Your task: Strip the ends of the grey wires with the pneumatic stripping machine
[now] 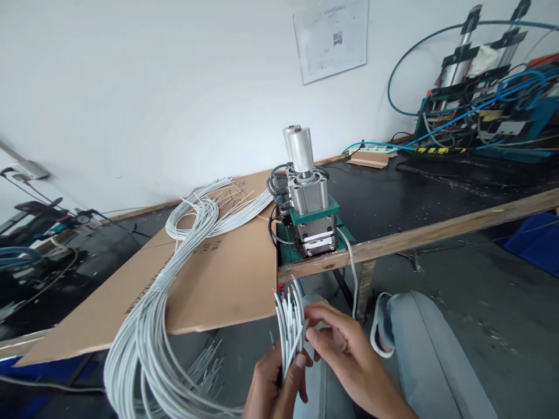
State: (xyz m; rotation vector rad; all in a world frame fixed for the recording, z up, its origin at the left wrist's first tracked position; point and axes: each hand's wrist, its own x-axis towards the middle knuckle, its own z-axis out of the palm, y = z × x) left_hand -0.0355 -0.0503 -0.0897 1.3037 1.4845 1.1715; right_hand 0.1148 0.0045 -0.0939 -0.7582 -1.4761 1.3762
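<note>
Print on cardboard (218, 273), perhaps "PYN", near cables (289, 317).

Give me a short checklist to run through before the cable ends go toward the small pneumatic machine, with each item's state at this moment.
1. Left hand grips the cable bundle: ok.
2. Right hand touches the cable ends: ok.
3. Ends level with each other: not ok, uneven.
4. Machine front slot unblocked: cannot tell.
5. Long cable run lies on the cardboard untangled: cannot tell.
6. Hands apart from the machine: ok.
</note>
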